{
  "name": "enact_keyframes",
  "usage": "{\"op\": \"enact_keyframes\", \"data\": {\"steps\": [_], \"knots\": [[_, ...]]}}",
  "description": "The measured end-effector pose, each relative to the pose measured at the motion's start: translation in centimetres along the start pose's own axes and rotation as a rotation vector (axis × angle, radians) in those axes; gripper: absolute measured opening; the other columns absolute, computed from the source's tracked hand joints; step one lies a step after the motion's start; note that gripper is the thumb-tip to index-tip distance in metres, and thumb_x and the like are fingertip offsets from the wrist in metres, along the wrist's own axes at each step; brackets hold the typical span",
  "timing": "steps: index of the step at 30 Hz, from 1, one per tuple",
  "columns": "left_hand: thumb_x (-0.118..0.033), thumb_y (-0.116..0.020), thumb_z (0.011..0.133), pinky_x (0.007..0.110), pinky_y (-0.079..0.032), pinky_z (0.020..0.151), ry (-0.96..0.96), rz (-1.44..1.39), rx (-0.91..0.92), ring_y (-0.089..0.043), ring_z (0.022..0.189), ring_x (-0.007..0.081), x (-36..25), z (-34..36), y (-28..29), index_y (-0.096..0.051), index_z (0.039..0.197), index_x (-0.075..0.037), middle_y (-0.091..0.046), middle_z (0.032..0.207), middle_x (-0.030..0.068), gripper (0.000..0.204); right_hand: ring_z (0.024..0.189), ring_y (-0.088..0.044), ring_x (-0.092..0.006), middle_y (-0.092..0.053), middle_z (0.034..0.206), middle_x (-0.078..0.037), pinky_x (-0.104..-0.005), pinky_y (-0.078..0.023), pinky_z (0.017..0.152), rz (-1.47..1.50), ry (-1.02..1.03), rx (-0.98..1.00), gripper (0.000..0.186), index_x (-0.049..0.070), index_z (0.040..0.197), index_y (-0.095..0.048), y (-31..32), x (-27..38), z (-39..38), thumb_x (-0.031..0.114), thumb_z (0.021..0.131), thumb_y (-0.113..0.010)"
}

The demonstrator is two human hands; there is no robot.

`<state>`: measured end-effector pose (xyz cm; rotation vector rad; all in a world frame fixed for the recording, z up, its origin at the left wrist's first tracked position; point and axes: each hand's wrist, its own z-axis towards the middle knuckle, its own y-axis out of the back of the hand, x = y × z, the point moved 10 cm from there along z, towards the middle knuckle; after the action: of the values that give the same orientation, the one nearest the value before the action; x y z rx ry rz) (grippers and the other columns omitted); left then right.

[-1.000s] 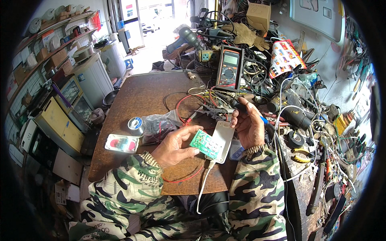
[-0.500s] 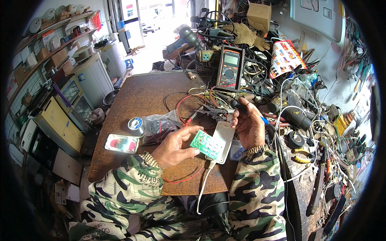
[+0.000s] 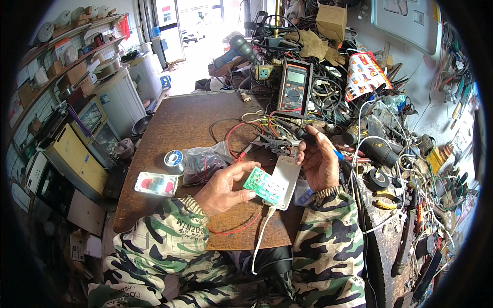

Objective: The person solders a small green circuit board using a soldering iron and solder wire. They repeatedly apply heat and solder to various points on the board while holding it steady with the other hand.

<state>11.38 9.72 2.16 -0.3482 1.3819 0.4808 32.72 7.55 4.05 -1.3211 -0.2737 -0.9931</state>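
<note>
My left hand grips a small green circuit board at its left end, its printed face upward. Under and beside the board is an open white plastic housing, with a white cable leading from its lower end over the desk edge. My right hand is raised just right of the housing, palm partly visible, fingers loosely curled and apart. A black-and-blue handle is behind it; no grip on it is clear. Red and black wires and a clear bag of parts lie beyond the board.
A solder spool and small white case sit left on the wooden desk. A multimeter stands behind. Tangled cables, pliers and tools crowd the right; shelves and appliances line the left.
</note>
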Motion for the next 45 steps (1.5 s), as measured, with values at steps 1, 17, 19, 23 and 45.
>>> {"op": "enact_keyframes", "data": {"steps": [1,17,19,23,45], "knots": [[-0.006,-0.070,0.093,0.029,-0.054,0.087,0.005,-0.002,0.000,-0.059,0.114,0.0142,-0.01,0.01,-0.03,-0.035,0.150,0.001,-0.060,0.132,0.0111,0.066,0.067,-0.065,-0.0217,-0.068,0.084,-0.014,-0.0341,-0.056,0.062,0.002,0.001,0.002,0.047,-0.003,0.130,-0.057,0.01,0.03,0.00,0.032,0.100,-0.060],[-0.007,-0.070,0.093,0.028,-0.054,0.086,0.021,-0.007,-0.003,-0.059,0.115,0.0144,-0.26,-0.05,-0.12,-0.035,0.150,0.002,-0.059,0.132,0.0116,0.067,0.067,-0.065,-0.0211,-0.068,0.084,-0.014,-0.0335,-0.056,0.062,-0.024,0.006,-0.021,0.047,-0.004,0.129,-0.057,0.08,0.17,-0.07,0.033,0.100,-0.061],[-0.007,-0.070,0.093,0.028,-0.054,0.085,0.024,0.004,-0.006,-0.059,0.114,0.0142,-0.33,-0.07,-0.08,-0.035,0.150,0.002,-0.060,0.132,0.0115,0.068,0.067,-0.065,-0.0212,-0.068,0.084,-0.014,-0.0335,-0.056,0.062,-0.024,0.005,-0.021,0.046,-0.004,0.129,-0.057,0.07,0.12,-0.03,0.033,0.100,-0.060],[-0.007,-0.070,0.093,0.028,-0.054,0.084,0.023,0.016,-0.009,-0.060,0.112,0.0139,-0.49,-0.13,-0.11,-0.035,0.150,0.002,-0.060,0.131,0.0113,0.068,0.067,-0.065,-0.0212,-0.068,0.085,-0.014,-0.0334,-0.056,0.062,-0.024,0.002,-0.024,0.046,-0.003,0.129,-0.058,0.04,0.05,-0.06,0.033,0.101,-0.060],[-0.007,-0.070,0.093,0.029,-0.055,0.083,0.026,0.002,-0.017,-0.060,0.112,0.0152,-0.37,-0.09,-0.12,-0.036,0.149,0.002,-0.060,0.131,0.0125,0.066,0.067,-0.066,-0.0215,-0.068,0.085,-0.014,-0.0335,-0.056,0.063,-0.009,0.004,0.001,0.046,-0.003,0.129,-0.058,0.15,-0.03,0.09,0.033,0.100,-0.060]]}}
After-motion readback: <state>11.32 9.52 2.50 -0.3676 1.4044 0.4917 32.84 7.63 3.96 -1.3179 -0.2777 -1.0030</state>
